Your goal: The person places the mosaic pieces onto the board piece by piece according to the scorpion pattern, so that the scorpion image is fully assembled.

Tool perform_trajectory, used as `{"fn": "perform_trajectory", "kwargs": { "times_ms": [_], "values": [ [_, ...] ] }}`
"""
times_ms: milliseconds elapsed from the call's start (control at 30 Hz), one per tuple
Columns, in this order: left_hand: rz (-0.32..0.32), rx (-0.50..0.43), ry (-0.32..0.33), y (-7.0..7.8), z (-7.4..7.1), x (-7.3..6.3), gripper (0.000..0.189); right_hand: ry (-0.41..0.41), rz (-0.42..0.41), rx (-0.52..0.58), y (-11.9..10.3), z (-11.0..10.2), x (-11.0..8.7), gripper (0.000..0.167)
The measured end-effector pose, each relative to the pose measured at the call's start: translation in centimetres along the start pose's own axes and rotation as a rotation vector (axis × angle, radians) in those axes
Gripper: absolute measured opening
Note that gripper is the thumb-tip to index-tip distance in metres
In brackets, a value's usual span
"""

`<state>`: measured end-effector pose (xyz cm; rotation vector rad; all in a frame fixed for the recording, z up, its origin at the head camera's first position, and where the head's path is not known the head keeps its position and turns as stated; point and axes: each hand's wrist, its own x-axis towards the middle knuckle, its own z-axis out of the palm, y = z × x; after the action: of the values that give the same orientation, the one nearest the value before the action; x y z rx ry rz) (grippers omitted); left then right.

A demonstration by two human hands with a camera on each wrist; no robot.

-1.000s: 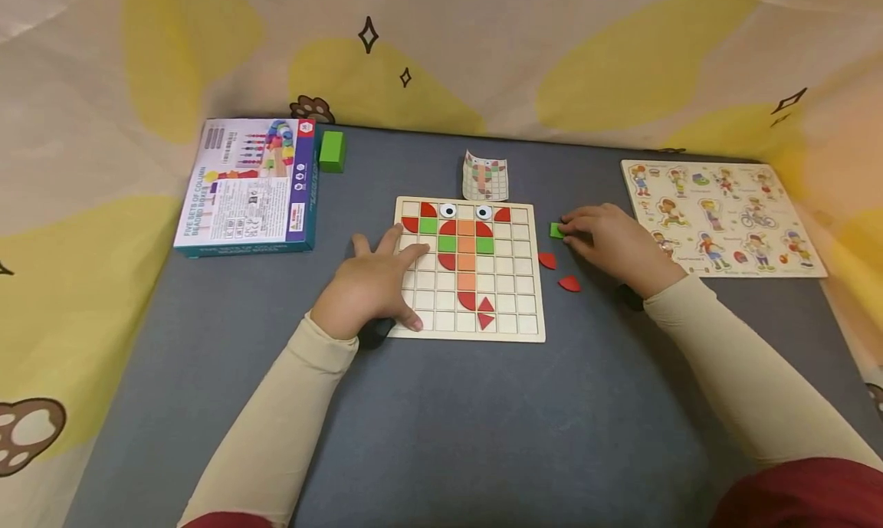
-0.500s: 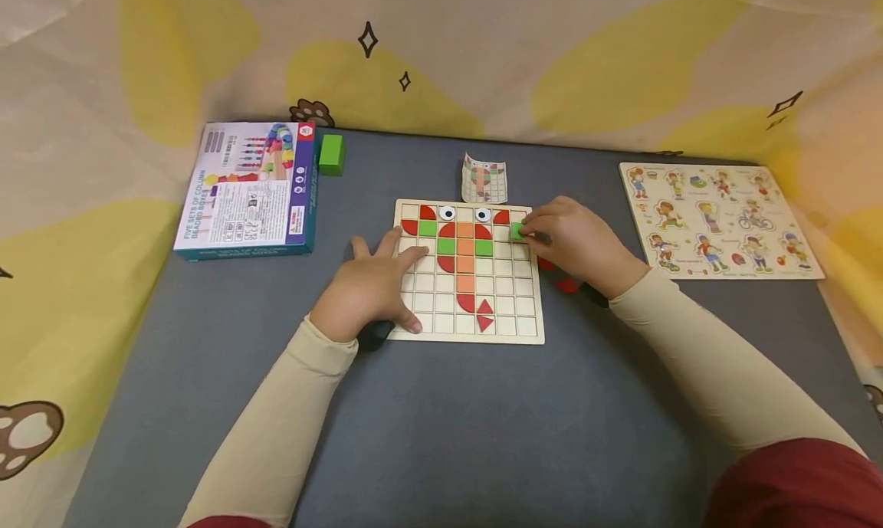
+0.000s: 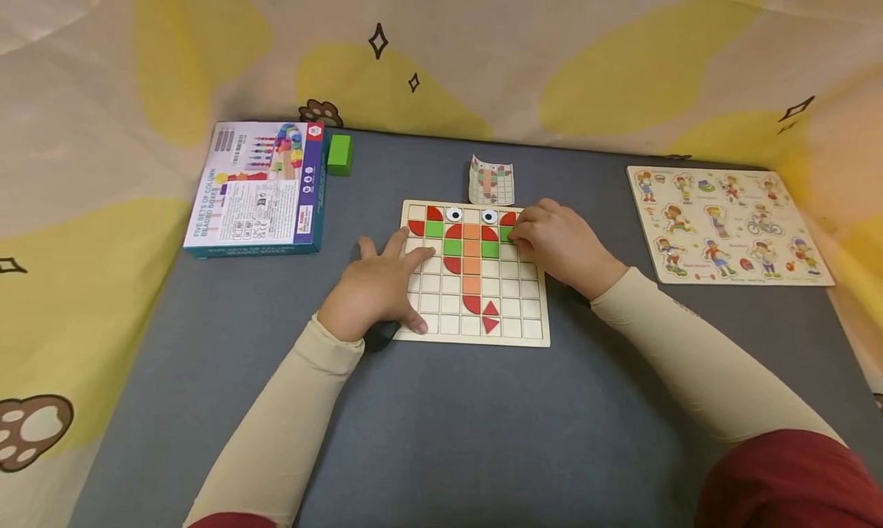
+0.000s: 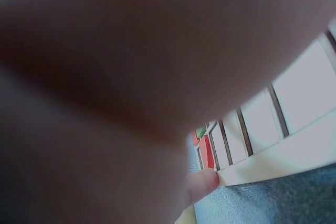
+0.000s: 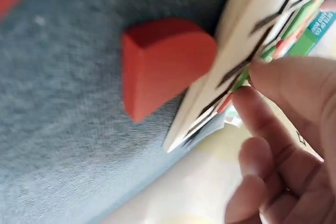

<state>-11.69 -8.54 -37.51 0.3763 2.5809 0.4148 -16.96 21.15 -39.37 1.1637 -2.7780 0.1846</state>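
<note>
A wooden grid board (image 3: 513,332) lies mid-table with red, green and orange pieces and two eye pieces set in its cells. My left hand (image 3: 372,290) rests spread on the board's left edge, fingers apart. At the upper right of the board, my right hand (image 3: 566,244) pinches a green square tile (image 3: 506,234) between thumb and forefinger, just below a red quarter-round piece (image 3: 508,218). In the right wrist view the fingertips meet at the tile, which is mostly hidden. A loose red quarter-round piece (image 5: 168,64) lies beside the board there.
A small curled pattern card (image 3: 492,182) stands behind the board. To the left are a boxed toy (image 3: 255,191) and a green block (image 3: 340,155). A wooden picture puzzle (image 3: 731,225) lies at the right. Patterned cloth (image 3: 441,53) rises behind the table.
My right hand has carried the green tile from the table right of the board leftward onto the board's second row. The left hand has stayed on the board's left edge.
</note>
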Motion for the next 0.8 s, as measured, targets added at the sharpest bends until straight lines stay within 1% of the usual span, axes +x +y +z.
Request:
{"fn": "perform_trajectory", "kwargs": {
  "times_ms": [100,267,400,533,600,800],
  "values": [
    [0.002,0.0,-0.001,0.0,0.0,0.0,0.122,-0.05,0.055,0.038,-0.1,-0.1,0.0,0.008],
    [0.003,0.0,-0.004,0.2,0.0,0.0,0.122,-0.148,0.162,0.112,0.2,-0.5,0.2,0.014],
    [0.005,-0.003,-0.004,0.3,0.1,0.1,0.121,-0.167,0.242,0.164,0.9,-1.3,-0.1,0.018],
    [0.006,-0.012,0.0,0.2,0.2,0.3,0.122,-0.157,0.329,0.189,1.7,-2.6,-1.4,0.02],
    [0.005,-0.015,0.001,0.2,0.2,0.3,0.122,-0.172,0.358,0.201,1.9,-3.0,-2.4,0.019],
    [0.007,-0.016,0.006,-0.2,0.3,0.3,0.121,-0.252,0.377,0.237,2.1,-3.5,-5.5,0.021]
  ]
}}
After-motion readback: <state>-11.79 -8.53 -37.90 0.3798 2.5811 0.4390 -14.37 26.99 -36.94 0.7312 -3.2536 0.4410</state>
